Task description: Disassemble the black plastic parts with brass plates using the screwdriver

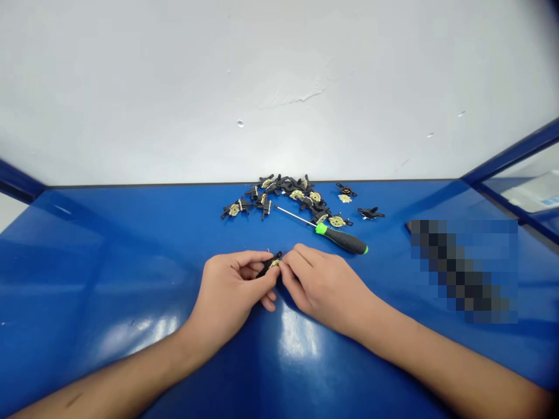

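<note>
My left hand [238, 282] pinches a small black plastic part with a pale yellow plate [274, 263] between thumb and fingers, just above the blue table. My right hand [321, 285] is closed, its fingertips pressed together against the right side of that part. Whatever sits between the right fingertips is too small and covered to make out. Beyond the hands lies a screwdriver [343, 238] with a black and green handle, its metal shaft pointing to the far left.
Behind the screwdriver, several similar black parts with yellow plates [297, 194] lie in a loose heap. A separate black part [371, 213] rests to their right. A blurred-out dark long object [463, 270] lies at the right. The white wall [279, 87] closes off the blue table's [131, 291] far edge.
</note>
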